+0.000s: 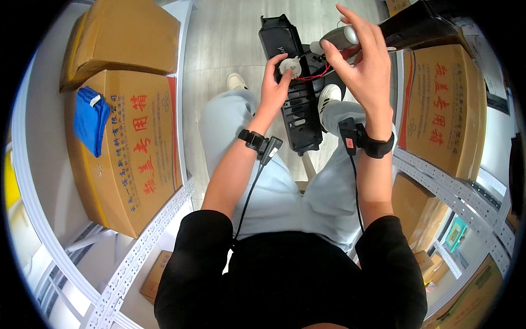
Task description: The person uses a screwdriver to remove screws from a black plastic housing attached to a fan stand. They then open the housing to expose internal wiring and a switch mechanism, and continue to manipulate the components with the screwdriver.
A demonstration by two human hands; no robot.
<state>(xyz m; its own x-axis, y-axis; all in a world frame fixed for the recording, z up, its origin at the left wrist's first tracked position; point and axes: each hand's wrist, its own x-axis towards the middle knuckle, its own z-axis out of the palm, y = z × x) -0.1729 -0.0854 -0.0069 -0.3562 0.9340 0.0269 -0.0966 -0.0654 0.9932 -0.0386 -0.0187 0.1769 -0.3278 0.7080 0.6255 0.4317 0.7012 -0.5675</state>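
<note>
Between the thumb and fingers of my left hand (270, 90) is a small round whitish part (290, 67), with thin red wires (315, 77) running from it toward my right hand. My right hand (368, 71) is closed round a screwdriver (342, 39) with a grey handle, some of its fingers raised. The tool's dark shaft points left, and its tip is near the round part, though contact cannot be made out. Below both hands lies a long black plastic housing (302, 127) with slots along it, between my legs. Its far end reaches beyond my left hand.
Cardboard boxes (123, 148) stand on the left shelf, one with a folded blue cloth (92, 119) on it. Another carton (441, 109) is on the right shelf. A long black object (419, 27) juts in at the upper right. Perforated metal rails (148, 241) run along both sides.
</note>
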